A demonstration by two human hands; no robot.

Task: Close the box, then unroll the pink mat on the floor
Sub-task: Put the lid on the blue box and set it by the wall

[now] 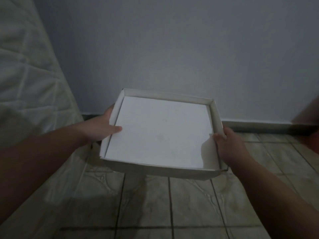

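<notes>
A shallow white cardboard box piece (162,133), open side up and empty, is held in the air above the tiled floor. My left hand (101,128) grips its left wall, thumb inside on the bottom, fingers underneath. My right hand (227,144) grips the right wall near the front corner, thumb over the rim. A second box part seems to sit below it, mostly hidden. No pink mat is in view.
A white quilted mattress (29,80) leans at the left. A plain grey wall (172,49) with a dark baseboard (259,125) stands just behind the box. Beige patterned floor tiles (172,204) spread below. A blurred brownish-red object (309,118) shows at the right edge.
</notes>
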